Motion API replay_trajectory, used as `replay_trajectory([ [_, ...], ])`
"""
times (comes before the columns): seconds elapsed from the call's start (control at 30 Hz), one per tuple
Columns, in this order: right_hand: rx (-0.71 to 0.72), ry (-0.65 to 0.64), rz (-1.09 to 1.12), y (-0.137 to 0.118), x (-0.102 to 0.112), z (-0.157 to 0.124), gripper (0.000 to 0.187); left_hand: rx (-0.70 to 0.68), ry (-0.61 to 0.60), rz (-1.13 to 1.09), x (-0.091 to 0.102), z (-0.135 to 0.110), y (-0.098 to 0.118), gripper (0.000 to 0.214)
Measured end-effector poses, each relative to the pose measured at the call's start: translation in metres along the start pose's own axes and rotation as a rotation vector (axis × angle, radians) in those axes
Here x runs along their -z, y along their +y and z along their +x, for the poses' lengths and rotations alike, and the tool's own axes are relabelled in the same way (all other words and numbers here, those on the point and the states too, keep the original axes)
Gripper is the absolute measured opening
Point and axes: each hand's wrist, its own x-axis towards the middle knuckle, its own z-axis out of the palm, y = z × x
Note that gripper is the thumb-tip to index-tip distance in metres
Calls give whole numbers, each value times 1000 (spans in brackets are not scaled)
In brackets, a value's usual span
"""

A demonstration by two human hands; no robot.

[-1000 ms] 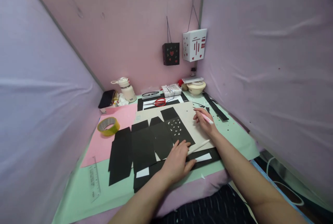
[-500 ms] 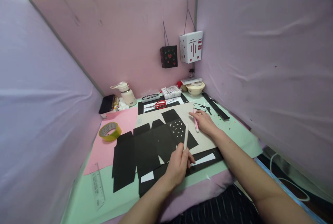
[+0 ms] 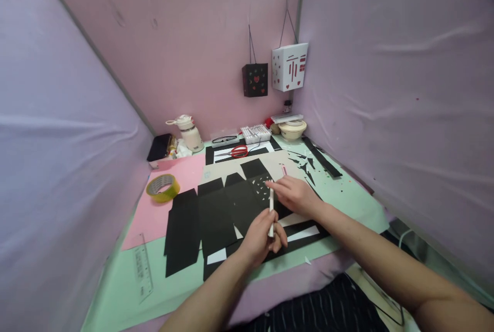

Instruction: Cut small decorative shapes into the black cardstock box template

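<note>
A slim white marker pen [image 3: 271, 198] stands nearly upright between my hands. My left hand [image 3: 262, 234] is closed around its lower part, near the front of the work board. The fingers of my right hand [image 3: 295, 193] close on its upper end. Beneath them lies a black paper cutout [image 3: 216, 211] with folded-panel shapes, and its right panel has a cluster of small cut holes, partly hidden by my right hand. A pink cutter pen [image 3: 284, 169] lies on the pale board [image 3: 222, 171] just beyond my right hand.
Yellow tape [image 3: 162, 188] sits on pink paper [image 3: 135, 224], with a clear ruler [image 3: 143, 267] in front. Red-handled scissors [image 3: 238, 152], a box of markers [image 3: 256, 134] and a bottle [image 3: 190, 134] stand behind. Black scraps [image 3: 309, 167] lie right; two paper lanterns [image 3: 289, 68] hang at the corner.
My right hand has left the pink cutter pen and come left and nearer to the top of the white marker pen. My left hand has tilted the marker more upright. The view has shifted slightly.
</note>
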Motion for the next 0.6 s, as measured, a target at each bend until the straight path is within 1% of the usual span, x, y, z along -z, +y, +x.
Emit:
replay_trajectory([
  [0.03, 6, -24, 28, -6, -4, -1, 36, 9, -26, -2, 0, 0, -1, 42],
  [0.1, -42, 2, 104, -13, -11, -3, 26, 35, -111, 9, 1, -1, -3, 46],
  [0.17, -180, 103, 198, -14, -16, -4, 20, -3, -166, 86, 0, -4, -5, 51],
  [0.2, -278, 171, 252, -13, -16, -3, 19, -65, -160, 175, -1, -6, -5, 50],
  [0.23, -381, 240, 314, -13, -16, -2, 19, -153, -124, 303, -1, -9, -5, 47],
  [0.3, -558, 338, 459, -12, -14, 0, 22, -366, -27, 687, -2, -14, -5, 32],
  [0.37, -652, 354, 607, -12, -12, 1, 25, -548, -3, 1074, -5, -16, -6, 19],
  [0.4, -675, 339, 661, -12, -12, 1, 25, -613, -13, 1217, -7, -16, -6, 17],
  [0.43, -688, 320, 695, -12, -13, 1, 25, -653, -22, 1332, -10, -15, -8, 19],
  [0.47, -695, 303, 707, -12, -14, 1, 24, -659, -21, 1434, -13, -13, -9, 25],
  [0.5, -696, 293, 699, -11, -15, 1, 21, -632, -9, 1538, -17, -11, -11, 36],
  [0.57, -695, 296, 651, -8, -16, 1, 16, -527, 14, 1715, -25, -6, -14, 64],
  [0.6, -699, 309, 629, -6, -16, 1, 14, -467, 39, 1777, -29, -4, -15, 74],
])
